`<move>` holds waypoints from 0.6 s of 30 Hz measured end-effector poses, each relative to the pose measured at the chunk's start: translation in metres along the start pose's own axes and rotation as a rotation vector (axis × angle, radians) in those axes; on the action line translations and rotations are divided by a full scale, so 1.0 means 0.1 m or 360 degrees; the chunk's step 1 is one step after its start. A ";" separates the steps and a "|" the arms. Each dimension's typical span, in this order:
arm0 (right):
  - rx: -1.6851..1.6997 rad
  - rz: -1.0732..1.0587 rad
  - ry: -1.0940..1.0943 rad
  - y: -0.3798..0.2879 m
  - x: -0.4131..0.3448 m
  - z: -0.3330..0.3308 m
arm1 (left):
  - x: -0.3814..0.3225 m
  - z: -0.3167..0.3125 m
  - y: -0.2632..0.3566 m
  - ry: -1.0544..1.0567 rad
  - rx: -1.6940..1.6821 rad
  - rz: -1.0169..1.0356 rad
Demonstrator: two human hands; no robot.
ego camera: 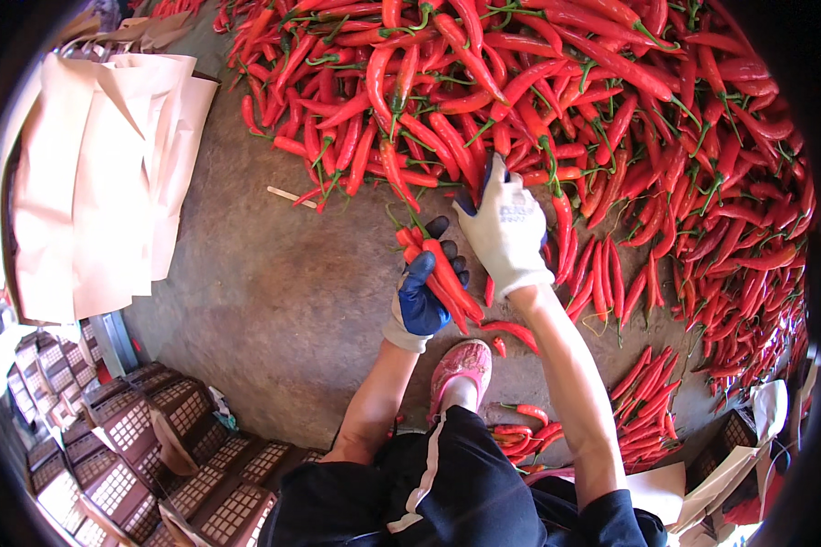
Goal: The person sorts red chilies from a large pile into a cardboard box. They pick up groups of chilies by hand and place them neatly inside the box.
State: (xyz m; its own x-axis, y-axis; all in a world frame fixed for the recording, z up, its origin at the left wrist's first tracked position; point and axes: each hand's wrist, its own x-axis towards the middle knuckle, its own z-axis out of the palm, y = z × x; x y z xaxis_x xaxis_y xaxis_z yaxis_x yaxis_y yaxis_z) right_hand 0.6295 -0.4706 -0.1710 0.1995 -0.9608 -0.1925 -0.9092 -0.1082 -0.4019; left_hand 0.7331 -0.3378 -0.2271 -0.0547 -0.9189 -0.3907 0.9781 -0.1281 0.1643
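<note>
Several long red chili peppers (448, 273) with green stems lie across the palm of my left hand (421, 297), its fingers curled around them. That hand wears a work glove with a blue coated palm. At the near edge of a large heap of red chilies (520, 82) is my right hand (505, 225), in a white glove with faint print on its back. Its thumb and fingers reach to a red chili (470, 161) in the heap; the glove hides whether they are closed on it. A few loose chilies (513, 334) lie on the floor below the hands.
Brown paper sheets (102, 184) cover something at the left. Brown plastic crates (178, 424) are stacked at lower left. A flat wooden stick (291, 197) lies on the concrete floor (267, 287). Small chili piles (646, 403) and a paper-lined crate (725, 451) stand at lower right. A pink shoe (462, 369) is below.
</note>
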 end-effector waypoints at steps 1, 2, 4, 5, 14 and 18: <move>-0.0014 0.0013 -0.0018 0.01 0.08 0.14 | 0.00 -0.01 0.00 -0.0011 -0.0002 -0.0005; -0.0029 0.0029 -0.0034 0.03 0.12 0.23 | 0.00 -0.02 -0.02 -0.0024 -0.0003 -0.0014; 0.0061 0.0022 -0.0068 0.08 0.14 0.26 | -0.04 -0.03 -0.01 -0.0018 0.0004 -0.0015; 0.0105 0.0025 -0.0081 0.15 0.15 0.25 | -0.06 -0.01 -0.01 -0.0008 0.0014 -0.0020; 0.0859 0.0467 -0.0452 1.24 -0.89 -0.26 | -0.12 -0.10 -0.11 -0.0033 0.0145 -0.0129; 0.0895 0.0539 -0.0219 1.65 -1.15 -0.35 | -0.11 -0.05 -0.29 -0.0081 0.0097 -0.0267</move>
State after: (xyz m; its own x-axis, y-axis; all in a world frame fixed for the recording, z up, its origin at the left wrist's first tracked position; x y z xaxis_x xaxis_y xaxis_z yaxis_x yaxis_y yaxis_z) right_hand 0.4436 -0.3866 -0.1844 0.0151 -0.8729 -0.4876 -0.6087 0.3789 -0.6971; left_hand 0.7068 -0.3223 -0.2326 -0.2278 -0.9002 -0.3711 0.9405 -0.3021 0.1556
